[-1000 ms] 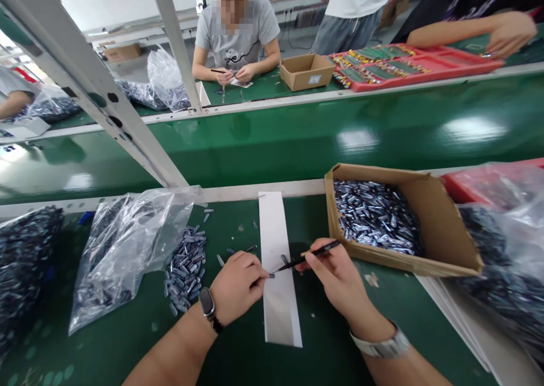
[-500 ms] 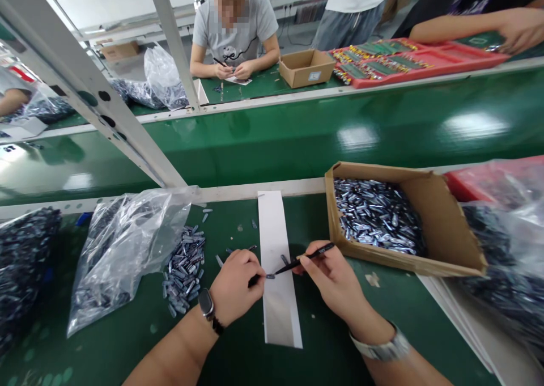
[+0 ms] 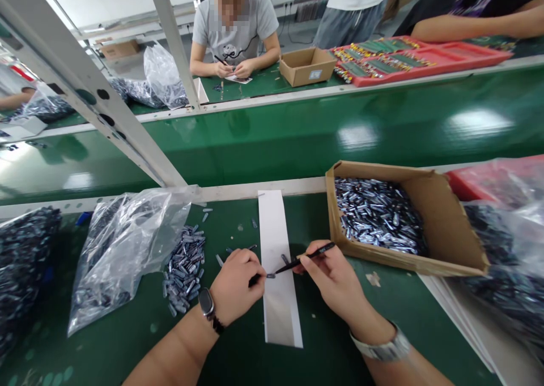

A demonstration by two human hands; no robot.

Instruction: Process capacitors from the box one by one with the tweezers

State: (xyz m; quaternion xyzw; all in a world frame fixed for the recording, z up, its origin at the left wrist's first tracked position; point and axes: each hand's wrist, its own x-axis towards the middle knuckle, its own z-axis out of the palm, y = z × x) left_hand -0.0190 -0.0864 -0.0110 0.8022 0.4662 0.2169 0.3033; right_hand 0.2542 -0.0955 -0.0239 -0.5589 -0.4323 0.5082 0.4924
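Between the fingertips of my left hand (image 3: pixel 238 284) is a small dark, glossy, oblong piece (image 3: pixel 271 276), over a white paper strip (image 3: pixel 276 312). My right hand (image 3: pixel 329 278) is closed around black tweezers (image 3: pixel 312 255), whose tips point left and meet the piece or come very close to it. Another small dark piece (image 3: pixel 284 258) shows beside the tweezers, near my right fingers; whether it lies on the strip or is held, I cannot tell. A heap of similar pieces (image 3: pixel 185 267) lies left of my left hand, with a few scattered nearer the strip.
A cardboard box (image 3: pixel 450 221) of shiny dark pieces stands right of the strip. Clear plastic bags (image 3: pixel 127 244) of pieces lie left, more at far right. A white metal post (image 3: pixel 97 102) slants across the left. Beyond the green channel, a co-worker (image 3: pixel 233 34) sits near a red tray (image 3: pixel 463 63).
My hands, the tweezers and the small piece look the same. At the upper right, another person's hand has moved right, away from the red tray.
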